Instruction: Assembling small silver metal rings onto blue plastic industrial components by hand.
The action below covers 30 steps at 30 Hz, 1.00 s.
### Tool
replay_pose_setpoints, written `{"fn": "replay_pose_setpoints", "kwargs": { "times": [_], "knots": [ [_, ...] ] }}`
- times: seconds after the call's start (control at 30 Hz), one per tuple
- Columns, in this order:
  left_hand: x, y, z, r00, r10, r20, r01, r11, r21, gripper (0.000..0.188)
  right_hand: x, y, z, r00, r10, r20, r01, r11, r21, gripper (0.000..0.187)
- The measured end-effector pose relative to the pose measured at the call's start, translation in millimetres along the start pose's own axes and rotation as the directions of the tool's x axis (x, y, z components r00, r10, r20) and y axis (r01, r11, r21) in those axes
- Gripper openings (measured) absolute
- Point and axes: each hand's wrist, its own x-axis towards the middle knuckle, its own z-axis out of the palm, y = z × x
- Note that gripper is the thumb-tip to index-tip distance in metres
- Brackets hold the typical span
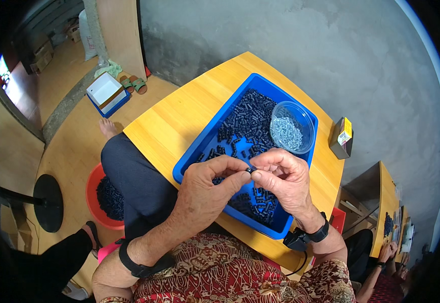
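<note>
Black piece (250, 170) sits pinched between both hands (197, 188) (288, 188).

no words, numbers or signs can be read. the small yellow-and-white packet (346, 131) standing in the dark open-topped container (342, 147), by the right edge of the wooden table (189, 103), seems to carry print on its yellow and white faces, but it is too small and blurred to make out. whether the white sack (87, 35) at the upper left or the brown cardboard box (42, 56) near it bears lettering cannot be told.
</note>
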Motion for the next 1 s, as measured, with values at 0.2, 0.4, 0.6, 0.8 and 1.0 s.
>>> {"fn": "replay_pose_setpoints", "kwargs": {
  "times": [0.2, 0.4, 0.6, 0.8, 1.0],
  "knots": [
    [-0.7, -2.7, -0.4, 0.999, 0.027, 0.025, -0.027, 1.000, 0.012, 0.016, -0.2, 0.2, -6.9, 0.998, -0.001, 0.058, 0.001, 1.000, -0.012, 0.015],
    [-1.9, 1.7, -3.0, 0.998, -0.010, 0.069, 0.010, 1.000, 0.004, 0.018, -0.3, -0.1, -5.7, 0.999, 0.009, 0.045, -0.010, 0.999, 0.033, 0.013],
    [-1.5, -2.4, -3.7, 0.998, -0.015, 0.069, 0.017, 0.999, -0.028, 0.017, -1.0, -0.5, -3.6, 1.000, -0.004, -0.006, 0.004, 1.000, 0.027, 0.012],
    [-1.4, -1.7, -3.8, 0.998, -0.002, 0.061, 0.000, 0.999, 0.045, 0.017, -0.7, 0.9, 0.3, 0.996, -0.038, -0.075, 0.040, 0.999, 0.025, 0.011],
    [-1.8, -0.9, -3.0, 0.999, 0.004, 0.044, -0.007, 0.997, 0.076, 0.017, -1.2, 0.1, 1.7, 0.996, -0.023, -0.087, 0.024, 1.000, 0.019, 0.012]
  ]
}}
